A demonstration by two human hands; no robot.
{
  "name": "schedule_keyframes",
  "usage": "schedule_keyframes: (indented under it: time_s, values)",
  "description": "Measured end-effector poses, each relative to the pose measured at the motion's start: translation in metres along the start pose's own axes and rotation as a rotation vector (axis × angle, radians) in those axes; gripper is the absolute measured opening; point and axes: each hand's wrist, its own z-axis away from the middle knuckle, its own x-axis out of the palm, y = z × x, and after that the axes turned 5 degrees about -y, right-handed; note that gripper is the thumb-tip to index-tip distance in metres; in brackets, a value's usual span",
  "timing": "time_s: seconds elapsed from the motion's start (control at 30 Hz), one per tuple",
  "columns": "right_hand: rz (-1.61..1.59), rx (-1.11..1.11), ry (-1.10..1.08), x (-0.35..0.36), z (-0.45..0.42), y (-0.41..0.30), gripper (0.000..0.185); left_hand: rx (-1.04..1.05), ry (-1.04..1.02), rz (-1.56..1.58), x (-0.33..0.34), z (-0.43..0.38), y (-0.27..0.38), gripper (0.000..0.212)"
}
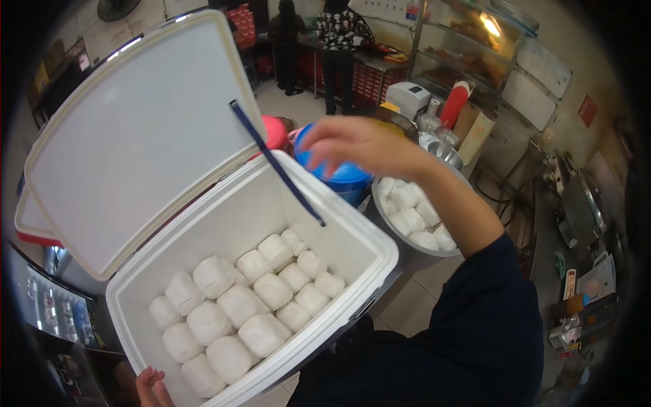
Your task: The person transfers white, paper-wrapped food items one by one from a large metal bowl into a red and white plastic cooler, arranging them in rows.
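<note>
A white-lined cooler box point(351, 239) stands before me with its lid point(137, 137) raised. Inside, several white wrapped bundles point(208, 323) lie side by side in rows. My left hand point(152, 389) is at the box's lower left rim, mostly cut off by the picture's edge. Blurred, my right hand point(356, 145) hangs in the air above a blue lid point(346, 173), with nothing seen in its fingers. A dark blue strap point(277, 163) runs from the raised lid to the box's inner wall. Beyond the right rim, a metal pot point(379, 203) holds more white bundles point(407, 221).
A pink-red container point(274, 133) stands behind the box. Two people point(335, 40) are at a far counter point(379, 61). At right are a glass food display case point(468, 46), a white machine point(407, 99), a metal bowl point(445, 154) and a cluttered worktop point(549, 285).
</note>
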Motion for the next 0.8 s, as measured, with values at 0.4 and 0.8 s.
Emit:
schedule_keyframes:
  time_s: [0.4, 0.8]
  values:
    - [0.901, 1.084, 0.047, -0.104, 0.156, 0.302, 0.09, 0.309, -0.233, -0.16, 0.039, -0.048, 0.114, 0.027]
    - [0.677, 0.663, 0.495, -0.078, 0.157, 0.247, 0.072, 0.947, -0.934, -0.592, 0.241, -0.112, 0.095, 0.034]
